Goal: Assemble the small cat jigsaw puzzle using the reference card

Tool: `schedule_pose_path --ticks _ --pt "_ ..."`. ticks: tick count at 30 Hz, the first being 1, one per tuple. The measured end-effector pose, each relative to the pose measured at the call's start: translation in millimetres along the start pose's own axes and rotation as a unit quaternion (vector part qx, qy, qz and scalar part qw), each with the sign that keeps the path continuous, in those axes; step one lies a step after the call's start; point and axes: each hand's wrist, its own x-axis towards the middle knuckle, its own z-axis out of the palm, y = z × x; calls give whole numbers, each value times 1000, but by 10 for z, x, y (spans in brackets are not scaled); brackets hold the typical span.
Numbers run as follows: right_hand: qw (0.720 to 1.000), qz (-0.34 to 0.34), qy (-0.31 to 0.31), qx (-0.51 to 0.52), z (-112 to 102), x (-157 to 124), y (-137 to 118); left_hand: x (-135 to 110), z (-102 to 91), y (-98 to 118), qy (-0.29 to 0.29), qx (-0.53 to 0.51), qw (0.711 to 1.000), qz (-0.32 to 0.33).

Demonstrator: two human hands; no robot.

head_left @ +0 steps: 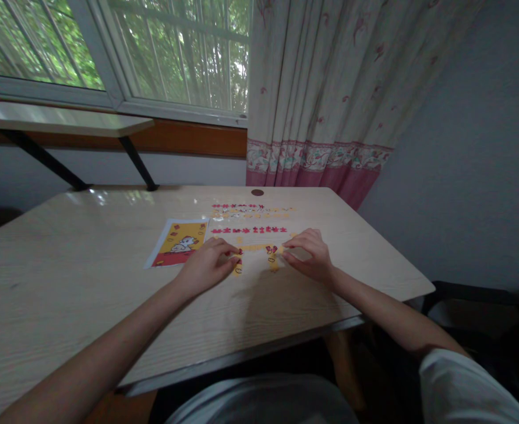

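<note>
My left hand is over the middle of the table, thumb and fingertips closed at the edge of a red and yellow jigsaw puzzle piece. Opposite it, my right hand pinches at a small yellow puzzle piece. Between the hands, a yellow strip of joined pieces and a red and yellow column of pieces form part of a frame shape. Beyond lie a row of red pieces and further rows of yellow and white pieces. The fingertips hide parts of the pieces they touch.
A picture sheet with a white bird on yellow and red lies left of the pieces. A raised shelf on black legs stands at the back left. Behind the wooden table hang floral curtains; a dark chair is at the right.
</note>
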Motion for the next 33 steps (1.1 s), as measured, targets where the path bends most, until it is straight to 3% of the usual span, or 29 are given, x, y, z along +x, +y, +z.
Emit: schedule_pose_path --ticks 6,9,18,33 --pt "982 20 -181 59 16 -155 46 -64 74 118 -44 16 995 91" --pt "972 32 -226 55 18 -196 55 -93 109 237 -92 17 985 148" --pt "965 45 -256 35 10 -164 30 -102 198 407 -134 48 973 181" --pt "967 19 -255 24 15 -171 30 -88 217 421 -125 62 974 177"
